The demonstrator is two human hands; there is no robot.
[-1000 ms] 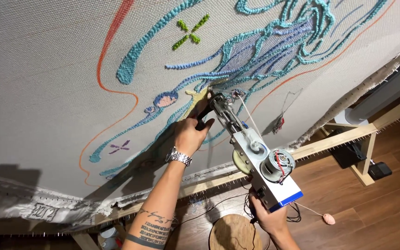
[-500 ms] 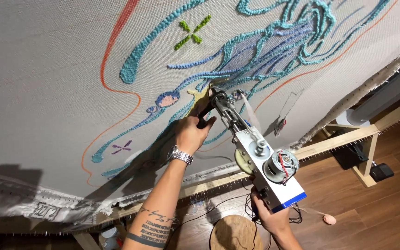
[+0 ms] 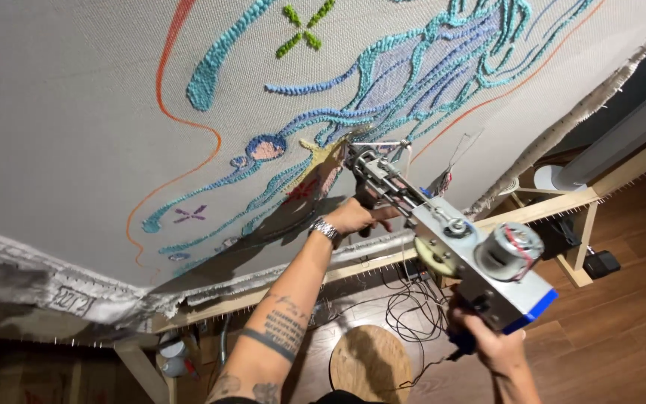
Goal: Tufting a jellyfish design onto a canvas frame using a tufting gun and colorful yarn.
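A grey tufting cloth (image 3: pixel 76 127) stretched on a wooden frame (image 3: pixel 540 209) carries a tufted design in blue, teal, green and orange yarn. A metal tufting gun (image 3: pixel 443 236) with a blue base and a round motor points its tip at the cloth near a yellow and pink patch (image 3: pixel 319 161). My left hand (image 3: pixel 357 217), with a metal watch on the wrist, grips the gun's front handle. My right hand (image 3: pixel 491 348) holds the rear grip below the motor.
A round wooden stool (image 3: pixel 371 363) stands on the wood floor below, with black cables (image 3: pixel 405 307) looped beside it. Small containers (image 3: pixel 173 355) sit under the frame at lower left. A dark box (image 3: pixel 600 263) lies on the floor at right.
The gun and both hands have shifted slightly along the cloth, the tip staying against the yellow and pink patch. My view has tilted a little.
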